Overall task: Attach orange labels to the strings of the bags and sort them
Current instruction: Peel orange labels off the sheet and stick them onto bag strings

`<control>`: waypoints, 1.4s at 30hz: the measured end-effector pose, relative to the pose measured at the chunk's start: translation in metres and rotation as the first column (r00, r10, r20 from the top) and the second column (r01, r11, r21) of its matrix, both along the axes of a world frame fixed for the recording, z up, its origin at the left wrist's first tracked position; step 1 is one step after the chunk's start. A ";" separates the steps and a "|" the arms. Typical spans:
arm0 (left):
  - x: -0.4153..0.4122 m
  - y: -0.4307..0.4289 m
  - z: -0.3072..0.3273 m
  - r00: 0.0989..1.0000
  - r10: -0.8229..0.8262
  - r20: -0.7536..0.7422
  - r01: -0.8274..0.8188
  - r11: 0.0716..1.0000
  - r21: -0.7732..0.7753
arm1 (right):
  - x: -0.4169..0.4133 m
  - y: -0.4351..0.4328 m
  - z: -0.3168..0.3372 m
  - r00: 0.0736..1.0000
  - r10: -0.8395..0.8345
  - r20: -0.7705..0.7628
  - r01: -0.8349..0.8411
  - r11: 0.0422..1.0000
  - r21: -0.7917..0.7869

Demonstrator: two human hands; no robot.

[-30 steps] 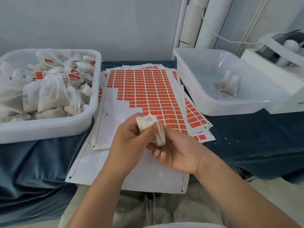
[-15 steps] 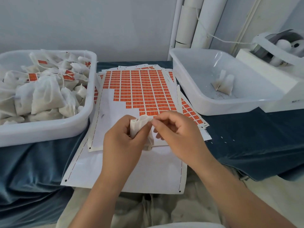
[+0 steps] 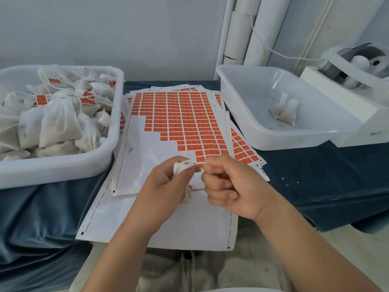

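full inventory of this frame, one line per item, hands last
left bin: one, white plastic, left on the table, heaped full.
labelled bags: many, white cloth, in the left bin, several showing orange tags on strings.
label sheets: a stack, white backing with orange stickers, centre; top sheet partly peeled bare.
right bin: one, white plastic, right of the sheets.
loose bags: two or so, off-white, in the right bin.
blue cloth: one, dark blue, covering the table.
machine: one, white and grey, far right.
tubes: several, white, upright against the wall.
held bag: one, white, in the left hand.
left hand: gripping the held bag.
right hand: pinching its string.
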State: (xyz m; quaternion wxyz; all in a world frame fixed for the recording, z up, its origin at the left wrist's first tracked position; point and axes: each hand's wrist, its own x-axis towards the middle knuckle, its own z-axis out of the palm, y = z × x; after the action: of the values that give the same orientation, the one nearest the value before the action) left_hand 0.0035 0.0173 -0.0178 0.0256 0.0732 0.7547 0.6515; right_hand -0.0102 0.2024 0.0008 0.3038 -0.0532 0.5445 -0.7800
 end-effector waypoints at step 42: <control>0.019 0.039 -0.001 0.595 -0.374 0.711 -0.286 0.729 0.622 | -0.018 0.065 0.022 0.840 -0.232 -0.491 0.468 0.767 0.439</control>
State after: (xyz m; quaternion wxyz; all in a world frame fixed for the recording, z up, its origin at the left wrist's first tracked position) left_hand 0.0229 0.0564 -0.0193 0.3508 -0.2031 0.3615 0.8396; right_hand -0.0287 0.2676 0.0231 0.0310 -0.0217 0.7934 -0.6076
